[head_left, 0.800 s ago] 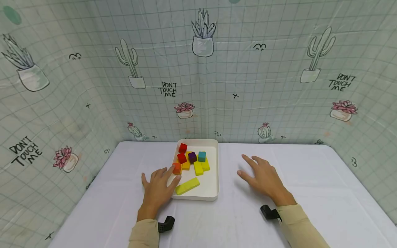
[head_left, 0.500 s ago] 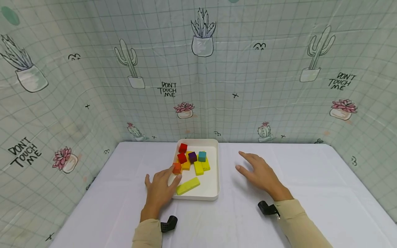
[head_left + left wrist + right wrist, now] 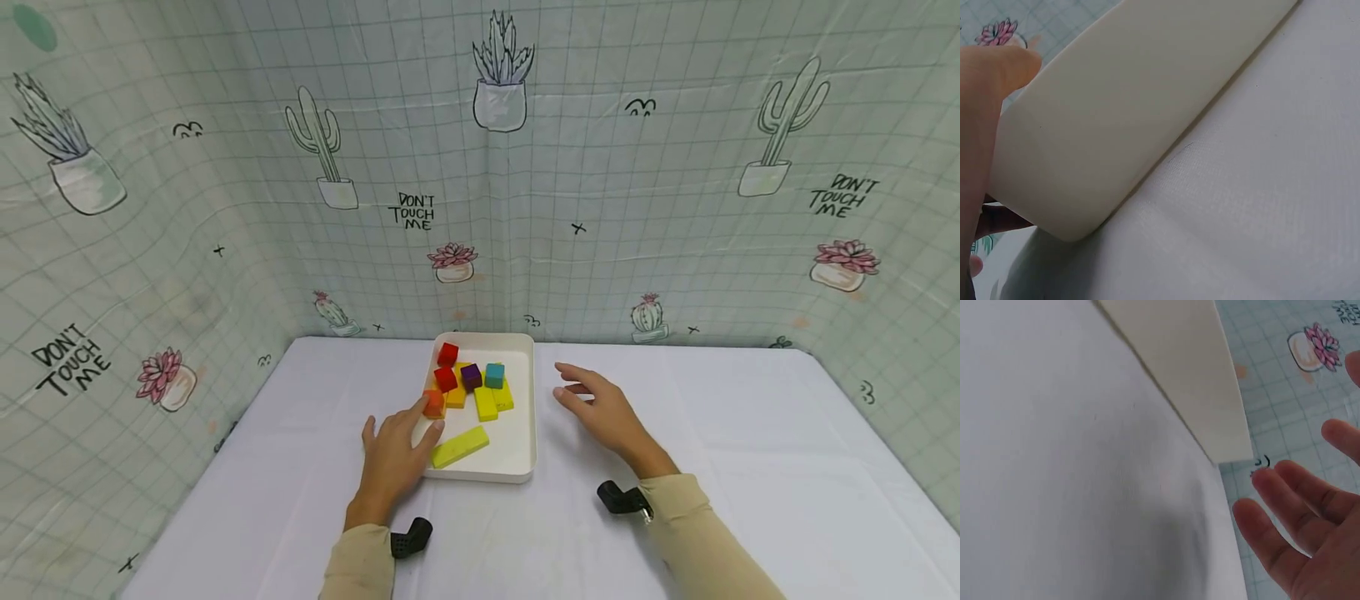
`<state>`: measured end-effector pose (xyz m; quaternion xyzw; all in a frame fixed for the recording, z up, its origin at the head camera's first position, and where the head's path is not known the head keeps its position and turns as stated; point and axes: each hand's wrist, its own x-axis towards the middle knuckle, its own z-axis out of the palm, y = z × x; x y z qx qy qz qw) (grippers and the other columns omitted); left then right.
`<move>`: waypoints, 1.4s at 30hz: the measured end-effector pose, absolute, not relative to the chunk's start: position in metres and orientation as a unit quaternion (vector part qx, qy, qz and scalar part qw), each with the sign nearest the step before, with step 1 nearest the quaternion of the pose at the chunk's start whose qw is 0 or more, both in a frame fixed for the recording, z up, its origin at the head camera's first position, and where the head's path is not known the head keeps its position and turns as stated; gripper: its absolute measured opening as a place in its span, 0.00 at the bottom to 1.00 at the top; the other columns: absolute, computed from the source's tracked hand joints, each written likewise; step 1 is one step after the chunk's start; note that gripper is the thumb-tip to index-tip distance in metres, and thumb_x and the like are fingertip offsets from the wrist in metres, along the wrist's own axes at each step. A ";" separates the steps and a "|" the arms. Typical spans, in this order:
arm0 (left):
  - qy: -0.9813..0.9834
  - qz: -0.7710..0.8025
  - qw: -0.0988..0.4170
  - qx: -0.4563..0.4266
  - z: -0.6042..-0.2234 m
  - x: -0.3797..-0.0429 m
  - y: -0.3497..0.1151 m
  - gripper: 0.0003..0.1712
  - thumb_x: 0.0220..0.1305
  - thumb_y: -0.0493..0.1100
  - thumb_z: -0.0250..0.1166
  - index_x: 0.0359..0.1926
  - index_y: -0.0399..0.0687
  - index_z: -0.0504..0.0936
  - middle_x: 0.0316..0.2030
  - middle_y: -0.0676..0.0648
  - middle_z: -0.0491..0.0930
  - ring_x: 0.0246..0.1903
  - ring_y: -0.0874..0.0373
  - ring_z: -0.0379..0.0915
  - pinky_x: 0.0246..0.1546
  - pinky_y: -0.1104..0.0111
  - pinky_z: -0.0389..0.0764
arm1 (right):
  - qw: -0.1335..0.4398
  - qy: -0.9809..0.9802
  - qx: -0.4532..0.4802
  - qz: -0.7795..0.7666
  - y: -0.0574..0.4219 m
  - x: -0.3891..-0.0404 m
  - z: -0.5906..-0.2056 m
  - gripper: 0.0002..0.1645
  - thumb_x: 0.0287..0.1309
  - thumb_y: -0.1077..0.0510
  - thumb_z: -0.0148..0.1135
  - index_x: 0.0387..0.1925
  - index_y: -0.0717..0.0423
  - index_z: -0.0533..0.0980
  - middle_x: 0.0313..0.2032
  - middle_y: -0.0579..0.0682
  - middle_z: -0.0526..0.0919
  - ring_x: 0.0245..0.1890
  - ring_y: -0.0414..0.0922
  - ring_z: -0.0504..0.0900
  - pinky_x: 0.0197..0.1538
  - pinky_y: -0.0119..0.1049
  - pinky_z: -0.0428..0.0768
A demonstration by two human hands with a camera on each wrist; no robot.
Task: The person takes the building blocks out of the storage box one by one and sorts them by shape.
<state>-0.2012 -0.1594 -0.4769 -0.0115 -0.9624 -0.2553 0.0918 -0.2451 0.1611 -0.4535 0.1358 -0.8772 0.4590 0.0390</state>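
A white tray (image 3: 522, 454) holds several coloured blocks. My left hand (image 3: 393, 454) lies over its left side, fingers spread, with the index fingertip right at an orange cube (image 3: 433, 403) and the thumb over the near left corner. Beside that thumb is a long lime-yellow block (image 3: 460, 447). The left wrist view shows the thumb (image 3: 1019, 65) at the tray rim and other fingers past the corner of the wall (image 3: 1110, 119). My right hand (image 3: 606, 417) is held to the right of the tray, apart from it, with loosely bent fingers and nothing in them.
Two red cubes, one of them nearer (image 3: 446, 380), a purple cube (image 3: 471, 376), a teal cube (image 3: 495, 376) and several yellow blocks (image 3: 486, 403) sit in the tray. A white cloth covers the table (image 3: 675, 392). A patterned curtain (image 3: 570, 167) stands behind and at both sides.
My right hand has moved left toward the tray and its fingers have drawn closer together. The left hand stays by the orange cube, its wrist shifted slightly right. The blocks keep their places.
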 end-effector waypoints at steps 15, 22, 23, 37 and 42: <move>-0.951 -0.297 0.083 -0.001 -0.477 -0.196 -0.160 0.36 0.71 0.58 0.57 0.74 0.49 0.67 0.64 0.40 0.76 0.65 0.40 0.67 0.70 0.36 0.36 | 0.010 -0.836 0.138 0.530 0.134 -0.258 -0.445 0.28 0.69 0.50 0.59 0.67 0.54 0.73 0.54 0.56 0.81 0.49 0.53 0.83 0.46 0.41 0.85; -0.947 -0.312 0.079 -0.002 -0.480 -0.199 -0.162 0.36 0.71 0.57 0.57 0.74 0.47 0.66 0.64 0.38 0.75 0.65 0.40 0.67 0.71 0.38 0.33 | 0.002 -0.819 0.135 0.558 0.122 -0.265 -0.435 0.25 0.69 0.53 0.57 0.64 0.57 0.74 0.51 0.58 0.81 0.47 0.57 0.83 0.46 0.42 0.85; -0.947 -0.313 0.080 -0.001 -0.481 -0.199 -0.163 0.36 0.71 0.57 0.57 0.74 0.46 0.66 0.64 0.38 0.75 0.65 0.40 0.67 0.71 0.38 0.33 | 0.000 -0.816 0.135 0.562 0.121 -0.266 -0.434 0.25 0.69 0.54 0.57 0.64 0.58 0.74 0.51 0.59 0.81 0.48 0.58 0.83 0.46 0.43 0.85; -0.934 -0.346 0.085 0.006 -0.484 -0.200 -0.166 0.34 0.70 0.53 0.59 0.73 0.48 0.68 0.65 0.38 0.74 0.66 0.39 0.65 0.71 0.37 0.39 | -0.048 -0.769 0.115 0.627 0.104 -0.288 -0.425 0.24 0.67 0.56 0.60 0.61 0.61 0.75 0.57 0.63 0.78 0.53 0.54 0.79 0.49 0.42 0.84; -0.934 -0.346 0.088 0.003 -0.485 -0.200 -0.166 0.33 0.70 0.53 0.60 0.73 0.48 0.69 0.64 0.38 0.75 0.64 0.39 0.66 0.71 0.38 0.39 | -0.055 -0.771 0.117 0.624 0.099 -0.295 -0.427 0.24 0.66 0.58 0.61 0.62 0.62 0.74 0.59 0.65 0.77 0.54 0.55 0.79 0.49 0.42 0.84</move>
